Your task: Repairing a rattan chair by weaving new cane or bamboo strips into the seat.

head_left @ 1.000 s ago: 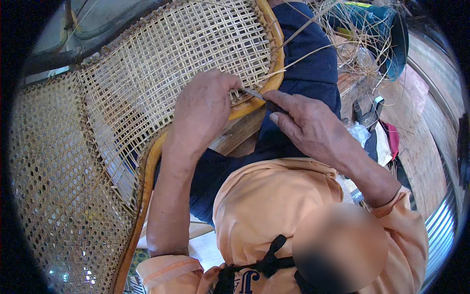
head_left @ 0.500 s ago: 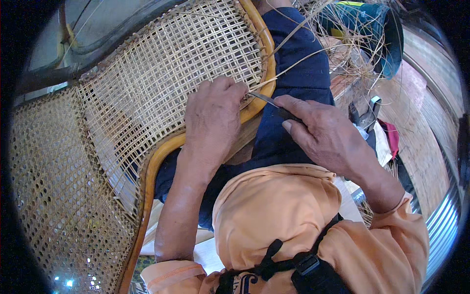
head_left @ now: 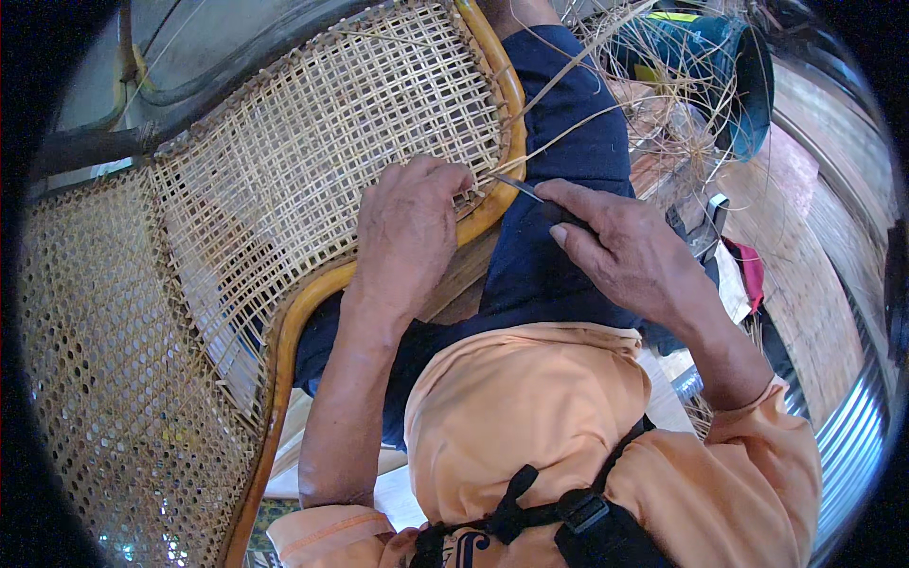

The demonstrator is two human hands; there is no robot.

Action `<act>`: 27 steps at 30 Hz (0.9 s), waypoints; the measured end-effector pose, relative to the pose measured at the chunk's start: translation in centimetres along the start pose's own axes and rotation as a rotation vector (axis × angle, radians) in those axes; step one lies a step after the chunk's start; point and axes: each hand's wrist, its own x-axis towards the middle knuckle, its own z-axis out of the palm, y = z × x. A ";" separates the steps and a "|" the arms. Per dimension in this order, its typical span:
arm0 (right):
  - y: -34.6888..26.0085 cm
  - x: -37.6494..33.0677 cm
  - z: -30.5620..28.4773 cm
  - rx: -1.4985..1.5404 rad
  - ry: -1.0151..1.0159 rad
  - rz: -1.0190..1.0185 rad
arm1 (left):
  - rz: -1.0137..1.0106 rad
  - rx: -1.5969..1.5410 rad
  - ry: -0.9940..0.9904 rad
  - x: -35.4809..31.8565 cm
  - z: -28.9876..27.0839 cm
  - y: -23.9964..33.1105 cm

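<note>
A workshop, by the look of it: a curved wooden frame [head_left: 308,296] carries a cane panel [head_left: 331,123] with loose ends, a knife [head_left: 518,186] shows at the frame's near edge, cane strips [head_left: 682,118] tangle beside a bin [head_left: 751,90] at the far edge of bare boards [head_left: 791,275], and corrugated sheeting [head_left: 846,464] runs along their right edge.

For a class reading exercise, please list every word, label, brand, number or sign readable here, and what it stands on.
Orange shirt: dark lettering, only partly showing; no whole word readable.
Teal container: yellow patches; any print too small to read.
Nothing else is readable.
</note>
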 end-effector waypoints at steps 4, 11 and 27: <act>0.7 0.7 0.7 -0.040 0.012 -0.051 | -0.006 -0.026 0.030 0.1 0.4 -0.1; 0.3 0.8 1.1 -0.129 0.013 -0.055 | -0.007 0.005 0.012 -0.3 0.0 -0.1; -2.0 0.9 0.3 -0.288 -0.091 -0.020 | -0.050 -0.024 0.293 -6.5 1.4 -1.4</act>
